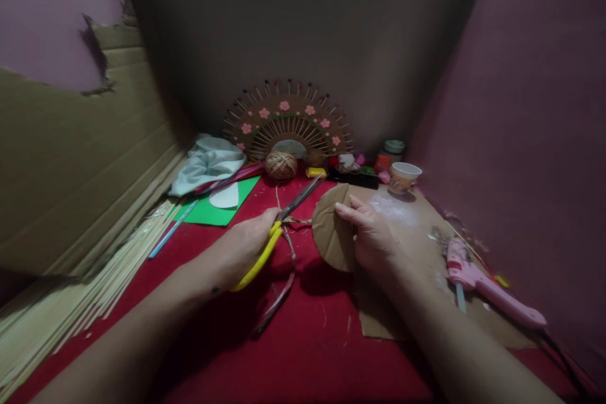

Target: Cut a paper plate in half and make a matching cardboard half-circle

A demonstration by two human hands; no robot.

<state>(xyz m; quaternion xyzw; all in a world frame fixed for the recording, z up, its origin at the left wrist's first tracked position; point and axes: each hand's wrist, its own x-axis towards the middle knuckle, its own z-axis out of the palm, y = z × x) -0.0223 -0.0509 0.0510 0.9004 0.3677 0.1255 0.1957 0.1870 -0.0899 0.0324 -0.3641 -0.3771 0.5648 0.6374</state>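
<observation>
My left hand [246, 245] grips yellow-handled scissors [277, 230], whose blades point up and to the right towards a ball of twine [281, 165]. My right hand [372, 237] holds a round brown cardboard disc [329, 227] upright by its right edge, just right of the blades. The blade tips are apart from the disc. Thin reddish strips [284, 278] hang below the scissors onto the red cloth [307, 341].
A pink glue gun [483, 284] lies at the right on a brown sheet. A paper cup [403, 175], small jars and a decorated stick fan [288, 120] stand at the back. Green paper [213, 208], a grey cloth and several bamboo sticks [71, 290] lie left, beside cardboard.
</observation>
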